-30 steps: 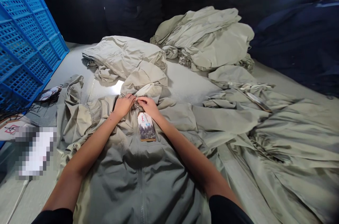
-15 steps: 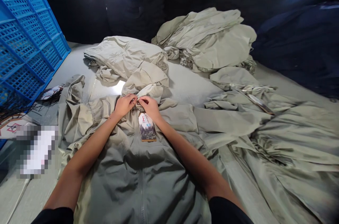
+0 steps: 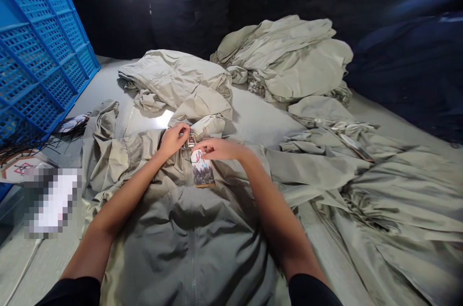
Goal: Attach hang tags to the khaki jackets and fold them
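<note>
A grey-green zip jacket (image 3: 170, 229) lies front up before me, its collar away from me. At the collar, my left hand (image 3: 175, 140) is closed in a pinch; what sits between its fingertips is too small to make out. Just right of it, my right hand (image 3: 221, 148) hovers palm down with fingers apart, over the top of a hang tag (image 3: 203, 173). The tag has a white upper part, a forest picture below and a thin dark string loop. A small neck label (image 3: 192, 140) shows inside the collar between my hands.
Folded pale garments (image 3: 177, 76) lie beyond the collar, with a larger heap (image 3: 289, 57) behind right. More grey-green garments (image 3: 405, 180) spread right. At left stand a blue crate (image 3: 54, 50), stacked tags (image 3: 25, 168) with black strings, and a blurred-out white device (image 3: 54, 204) with a cable.
My right hand has come away from my left at the collar, moving right and turning palm down over the tag. The left hand stays at the collar. The neck label now shows.
</note>
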Demonstrator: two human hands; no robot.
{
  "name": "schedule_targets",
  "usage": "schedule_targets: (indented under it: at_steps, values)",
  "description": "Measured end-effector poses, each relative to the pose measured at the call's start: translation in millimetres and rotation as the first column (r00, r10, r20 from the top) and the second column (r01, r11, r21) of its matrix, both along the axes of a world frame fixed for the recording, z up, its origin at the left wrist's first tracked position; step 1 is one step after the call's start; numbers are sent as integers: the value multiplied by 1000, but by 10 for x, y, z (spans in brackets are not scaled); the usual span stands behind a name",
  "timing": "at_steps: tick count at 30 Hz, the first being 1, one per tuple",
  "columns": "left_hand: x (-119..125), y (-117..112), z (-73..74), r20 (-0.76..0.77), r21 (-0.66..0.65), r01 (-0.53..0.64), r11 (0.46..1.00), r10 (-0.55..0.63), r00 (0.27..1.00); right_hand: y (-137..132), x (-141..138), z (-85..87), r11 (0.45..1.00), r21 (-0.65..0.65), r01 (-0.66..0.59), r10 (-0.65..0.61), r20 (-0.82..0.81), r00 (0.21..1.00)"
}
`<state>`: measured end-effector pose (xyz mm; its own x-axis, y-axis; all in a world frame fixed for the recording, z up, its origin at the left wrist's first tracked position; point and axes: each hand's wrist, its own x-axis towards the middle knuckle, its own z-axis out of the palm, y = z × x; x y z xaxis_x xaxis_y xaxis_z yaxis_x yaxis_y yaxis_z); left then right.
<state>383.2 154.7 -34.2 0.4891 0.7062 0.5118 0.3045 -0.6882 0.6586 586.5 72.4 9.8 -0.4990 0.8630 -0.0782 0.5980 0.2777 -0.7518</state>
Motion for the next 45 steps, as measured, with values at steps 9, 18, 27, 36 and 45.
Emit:
schedule_targets:
  at_steps: [9,18,27,36,45]
  values:
    - [92,-36,76,104,-207,100,973,-80,991,30,-125,10,969,229,90,-97,17,995]
    - [90,-199,478,262,-10,119,993,-112,959,125,-136,-166,769,510,386,-327,-205,922]
    - [109,-100,320,429,-200,278,939,-172,887,155,-277,-284,709,453,541,-388,-389,835]
    - [148,93,-159,376,-301,394,869,-271,886,154,-288,-324,758,245,604,-418,-529,739]
    - [157,23,-86,356,-265,314,912,-210,911,182,-273,-282,740,158,653,-430,-636,641]
